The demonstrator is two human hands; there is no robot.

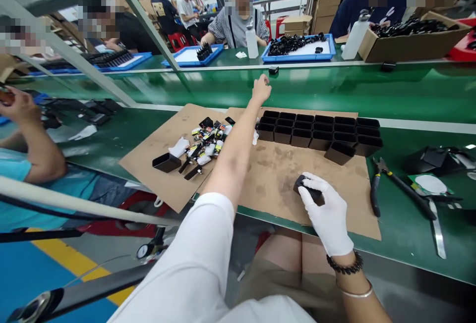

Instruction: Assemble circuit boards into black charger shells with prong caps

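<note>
My left hand is bare and stretched far forward over the green conveyor belt. Its fingers are loosely bent with nothing visible in them, just short of a small black part on the belt. In a white glove, my right hand grips a small black plastic case by its sides, low over the brown cardboard sheet. Beyond it stand rows of open black plastic boxes, with one box askew in front. A pile of small electronic parts lies left of my forearm, beside another black box.
Pliers and metal tweezers lie at the right. Across the belt are blue trays, white bottles and a cardboard carton. A person works opposite; another's arm is at my left.
</note>
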